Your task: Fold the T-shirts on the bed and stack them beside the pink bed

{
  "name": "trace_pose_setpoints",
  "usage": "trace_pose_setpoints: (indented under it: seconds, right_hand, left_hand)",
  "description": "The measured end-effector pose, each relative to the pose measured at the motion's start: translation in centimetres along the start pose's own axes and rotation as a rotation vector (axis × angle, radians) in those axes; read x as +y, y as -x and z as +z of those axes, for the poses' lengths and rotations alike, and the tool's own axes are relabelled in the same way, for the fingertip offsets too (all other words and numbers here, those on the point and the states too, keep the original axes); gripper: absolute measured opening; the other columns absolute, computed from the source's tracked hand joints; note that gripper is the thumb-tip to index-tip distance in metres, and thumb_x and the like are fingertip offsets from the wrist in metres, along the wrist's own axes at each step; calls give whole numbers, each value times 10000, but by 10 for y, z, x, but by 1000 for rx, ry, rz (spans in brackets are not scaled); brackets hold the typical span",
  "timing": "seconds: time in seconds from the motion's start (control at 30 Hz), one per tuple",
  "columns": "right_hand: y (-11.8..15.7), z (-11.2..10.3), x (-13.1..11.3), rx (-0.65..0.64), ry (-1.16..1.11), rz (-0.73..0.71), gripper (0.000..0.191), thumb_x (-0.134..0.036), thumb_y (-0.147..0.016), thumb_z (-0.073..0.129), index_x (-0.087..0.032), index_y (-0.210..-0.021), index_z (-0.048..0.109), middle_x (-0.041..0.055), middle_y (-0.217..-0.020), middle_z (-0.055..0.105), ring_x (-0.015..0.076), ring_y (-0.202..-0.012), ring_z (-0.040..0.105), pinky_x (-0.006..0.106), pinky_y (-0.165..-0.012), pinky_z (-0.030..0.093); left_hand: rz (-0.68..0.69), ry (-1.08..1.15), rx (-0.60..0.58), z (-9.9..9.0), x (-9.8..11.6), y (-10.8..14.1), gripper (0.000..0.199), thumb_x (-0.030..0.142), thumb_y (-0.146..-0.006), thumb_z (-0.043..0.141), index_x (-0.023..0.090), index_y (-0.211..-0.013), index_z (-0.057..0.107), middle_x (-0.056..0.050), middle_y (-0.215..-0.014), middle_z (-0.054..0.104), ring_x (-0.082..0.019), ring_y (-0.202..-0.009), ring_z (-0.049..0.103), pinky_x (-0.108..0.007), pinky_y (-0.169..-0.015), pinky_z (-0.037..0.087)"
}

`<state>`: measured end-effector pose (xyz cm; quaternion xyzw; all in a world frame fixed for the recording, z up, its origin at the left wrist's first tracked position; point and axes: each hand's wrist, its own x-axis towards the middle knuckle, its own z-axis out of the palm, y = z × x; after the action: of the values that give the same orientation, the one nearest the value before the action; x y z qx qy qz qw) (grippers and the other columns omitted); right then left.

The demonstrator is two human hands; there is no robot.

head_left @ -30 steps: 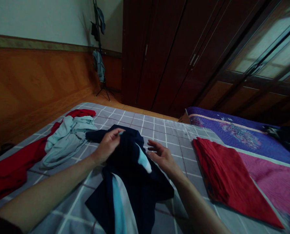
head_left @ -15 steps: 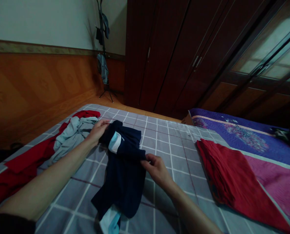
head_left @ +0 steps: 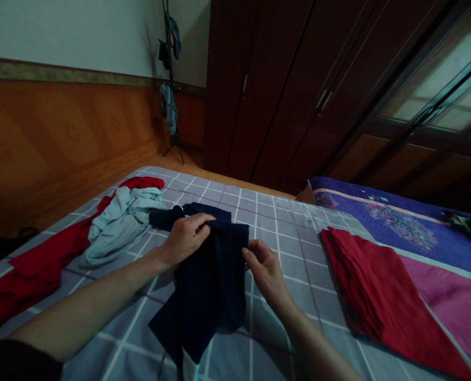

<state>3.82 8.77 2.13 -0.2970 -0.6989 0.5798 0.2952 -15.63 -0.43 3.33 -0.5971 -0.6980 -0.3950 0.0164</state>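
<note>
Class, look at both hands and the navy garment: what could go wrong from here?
The left hand is over the navy garment and the right hand at its right edge, so uneven pulling might crease it. One navy end appears to meet the pale garment, so the two could drag together.

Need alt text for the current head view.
Left hand gripping a navy garment on a grey checked bedsheet, right hand at its edge. Crumpled pale garment and red cloth left, folded red fabric right, dark wardrobe behind.
</note>
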Motion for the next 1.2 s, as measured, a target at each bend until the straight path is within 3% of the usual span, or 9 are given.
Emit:
trace_pose_setpoints:
  seconds: [0.13,0.2,0.33,0.43,0.57,0.8,0.97,1.07,1.2]
  right_hand:
    - [11,1,-10,198,445,-301,241,-425,-810,549,-192,-835,603,48,-736,621,174,-683,559,297,-639,418]
    - [20,5,-18,29,570,-316,351,-459,-851,488,-198,-628,563,16,-590,544,135,-559,489,267,-554,357]
    - [39,21,-24,-381,681,-82,632,-633,-873,342,-206,-408,308,-42,-411,216,80,-402,178,278,-444,140]
    - [51,34,-22,-468,739,-54,671,-707,-833,330,-208,-398,227,-52,-416,133,81,-413,79,293,-455,104]
    - [60,42,-22,-535,717,-41,641,-675,-835,368,-200,-414,277,-44,-408,206,74,-396,122,284,-453,111]
    - [51,44,-5,-364,649,-30,346,-375,-799,512,-188,-511,464,-35,-462,336,80,-430,235,268,-462,134]
    - [11,9,-4,10,128,-50,260,-391,-800,469,-175,-692,563,-12,-551,489,116,-496,420,230,-470,306]
    - [-9,-28,-34,299,37,-150,240,-386,-796,518,-170,-852,609,-13,-613,562,124,-528,482,231,-490,368]
    - [-12,-69,-112,564,459,-537,194,-310,-832,530,-181,-904,655,-7,-674,614,130,-583,539,246,-533,396]
  left_hand:
    - [-130,-24,199,-24,-4,-11,266,280,-862,437,166,-964,654,-19,-832,706,-147,-686,627,-233,-654,458]
    - [-151,-47,254,-33,-5,-14,266,294,-854,452,161,-950,662,-10,-792,701,-139,-641,608,-222,-623,443]
    - [-173,-47,291,-40,-5,-17,265,299,-841,467,160,-920,678,11,-728,686,-118,-568,570,-204,-571,421]
    - [-153,-55,309,-40,-4,-17,249,276,-835,476,161,-910,683,11,-748,692,-109,-570,573,-199,-586,429]
    - [-117,-44,330,-43,-1,-16,232,249,-840,486,152,-916,683,1,-799,705,-107,-606,591,-195,-603,437]
    - [-87,-8,391,-59,13,-11,238,292,-859,491,159,-934,674,2,-791,701,-133,-673,621,-206,-612,454]
    - [-4,-124,519,-79,5,-11,224,285,-886,470,202,-965,663,-3,-923,711,-157,-858,651,-234,-752,477]
    - [49,-277,558,-90,-5,-18,231,257,-894,450,211,-978,660,-10,-948,709,-161,-870,655,-251,-767,478]
    - [107,-412,561,-117,9,-42,263,347,-919,441,208,-983,655,-9,-846,693,-157,-738,641,-266,-687,473]
